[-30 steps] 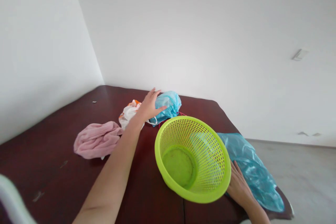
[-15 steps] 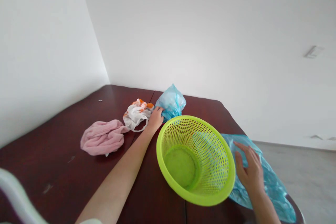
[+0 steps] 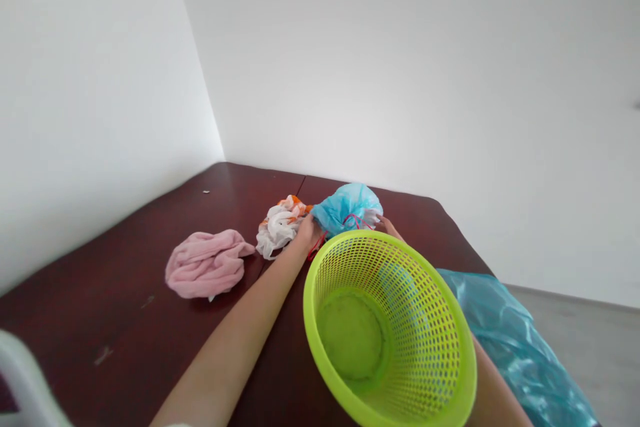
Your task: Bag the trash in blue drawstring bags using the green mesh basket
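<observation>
A bunched blue plastic bag (image 3: 347,205) with red drawstrings sits at the far side of the dark wooden table (image 3: 100,293). My left hand (image 3: 306,232) is closed on the bag's left edge. My right hand (image 3: 387,227) reaches behind the lime green mesh basket (image 3: 385,327) to the bag's right side; only a few fingers show over the rim, so its grip is hidden. The basket lies tilted toward me, empty, in front of both hands.
A crumpled white and orange plastic bag (image 3: 280,227) lies just left of the blue one. A pink cloth (image 3: 205,270) lies further left. Another blue plastic bag (image 3: 515,340) is spread at the table's right edge. White walls stand behind.
My right hand left the flat blue bag on the right and went behind the basket to the bunched blue bag. My left hand stays on that bag, which has shifted right.
</observation>
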`<state>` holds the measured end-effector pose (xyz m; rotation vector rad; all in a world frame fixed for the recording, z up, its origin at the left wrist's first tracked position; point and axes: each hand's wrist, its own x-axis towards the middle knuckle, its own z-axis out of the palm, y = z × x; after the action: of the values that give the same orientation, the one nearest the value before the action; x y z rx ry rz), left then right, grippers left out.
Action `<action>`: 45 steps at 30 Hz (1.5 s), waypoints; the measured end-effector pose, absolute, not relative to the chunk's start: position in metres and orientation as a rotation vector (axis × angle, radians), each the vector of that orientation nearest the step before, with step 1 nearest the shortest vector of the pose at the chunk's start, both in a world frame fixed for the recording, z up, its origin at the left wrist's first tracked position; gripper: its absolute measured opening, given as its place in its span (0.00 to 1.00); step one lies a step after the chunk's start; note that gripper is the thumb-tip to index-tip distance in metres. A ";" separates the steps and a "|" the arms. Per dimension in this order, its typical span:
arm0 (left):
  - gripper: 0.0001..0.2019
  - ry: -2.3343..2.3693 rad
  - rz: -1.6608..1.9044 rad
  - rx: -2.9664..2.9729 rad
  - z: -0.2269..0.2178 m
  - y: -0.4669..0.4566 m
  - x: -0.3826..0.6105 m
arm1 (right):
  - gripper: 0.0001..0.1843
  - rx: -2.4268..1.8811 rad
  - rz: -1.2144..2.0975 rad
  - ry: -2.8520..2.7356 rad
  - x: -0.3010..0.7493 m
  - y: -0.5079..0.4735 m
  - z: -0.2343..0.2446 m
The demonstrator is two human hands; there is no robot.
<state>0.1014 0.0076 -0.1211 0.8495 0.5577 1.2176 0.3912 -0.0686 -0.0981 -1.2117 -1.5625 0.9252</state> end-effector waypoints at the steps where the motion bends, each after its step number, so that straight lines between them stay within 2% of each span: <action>1: 0.27 0.568 1.216 0.860 -0.117 0.009 0.098 | 0.45 -1.203 0.914 -1.572 0.382 -0.062 -0.096; 5: 0.27 0.654 1.233 0.978 -0.093 0.013 0.084 | 0.30 -1.174 0.863 -1.585 0.354 -0.041 -0.076; 9: 0.26 0.781 1.385 1.105 -0.059 0.006 0.073 | 0.33 -1.089 0.848 -1.536 0.339 -0.033 -0.053; 11: 0.31 0.828 1.521 1.258 -0.040 -0.005 0.067 | 0.33 -1.047 0.867 -1.507 0.333 -0.034 -0.044; 13: 0.34 0.848 1.594 1.654 -0.021 -0.019 0.060 | 0.34 -1.014 0.903 -1.481 0.328 -0.038 -0.036; 15: 0.27 0.847 1.503 2.142 -0.003 -0.033 0.054 | 0.35 -0.970 0.973 -1.441 0.325 -0.044 -0.029; 17: 0.22 0.830 1.300 2.385 0.011 -0.046 0.051 | 0.35 -0.918 1.020 -1.396 0.322 -0.049 -0.023; 19: 0.27 0.789 1.156 2.357 0.019 -0.055 0.051 | 0.34 -0.880 1.024 -1.374 0.319 -0.054 -0.018; 22: 0.38 0.782 1.062 2.255 0.020 -0.059 0.057 | 0.34 -0.852 1.057 -1.391 0.315 -0.058 -0.017; 25: 0.31 0.925 1.053 2.209 0.010 -0.054 0.061 | 0.36 -0.855 1.106 -1.381 0.314 -0.058 -0.018; 28: 0.20 0.962 1.139 2.128 0.001 -0.046 0.059 | 0.38 -0.874 1.034 -1.331 0.318 -0.056 -0.018; 30: 0.16 0.961 1.196 2.083 0.000 -0.043 0.055 | 0.37 -0.862 0.966 -1.285 0.323 -0.055 -0.016; 34: 0.17 0.854 1.117 2.049 0.004 -0.048 0.054 | 0.32 -0.794 0.928 -1.212 0.331 -0.057 -0.010; 39: 0.24 0.713 1.063 2.051 0.003 -0.052 0.065 | 0.32 -0.745 1.077 -1.211 0.326 -0.065 -0.005; 45: 0.13 0.767 1.160 2.130 0.007 -0.050 0.071 | 0.33 -0.763 1.135 -1.212 0.328 -0.067 -0.003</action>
<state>0.0708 -0.0501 0.0071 2.1295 0.7670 1.1597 0.3283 -0.0671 -0.0031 -0.7635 -1.2124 1.1349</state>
